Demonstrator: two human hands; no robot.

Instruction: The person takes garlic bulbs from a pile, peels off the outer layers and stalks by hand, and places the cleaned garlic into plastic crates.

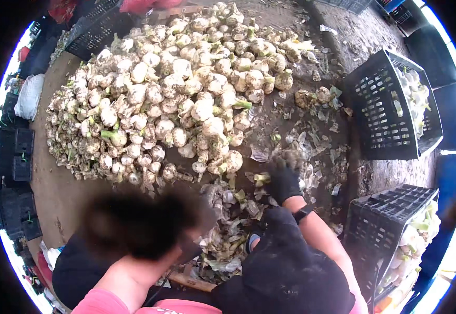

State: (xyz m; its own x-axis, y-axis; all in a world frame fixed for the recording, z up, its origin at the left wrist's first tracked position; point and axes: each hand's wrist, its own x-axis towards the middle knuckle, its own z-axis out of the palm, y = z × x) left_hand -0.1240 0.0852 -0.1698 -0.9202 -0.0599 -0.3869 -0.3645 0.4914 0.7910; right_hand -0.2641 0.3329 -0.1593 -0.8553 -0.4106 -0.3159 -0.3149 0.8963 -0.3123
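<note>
A large pile of soil-marked bulbs that look like garlic (181, 90) lies on the ground in front of me. My right hand (285, 174), in a dark glove, reaches down over loose peeled skins (310, 157) right of the pile. A cut stem end (261, 178) shows beside its fingers; I cannot tell whether the hand grips it. My left forearm (134, 274) runs up towards the middle, but a dark blurred shape covers most of the left hand (188, 245), so its fingers and anything in them are hidden.
Two black plastic crates (385, 106) (369, 235) stand at the right, holding cleaner white bulbs (416, 98). Another black crate (98, 29) stands behind the pile. More skins and leaves (228, 235) lie between my knees. A white sack (30, 96) and dark crates (24, 165) are at the far left.
</note>
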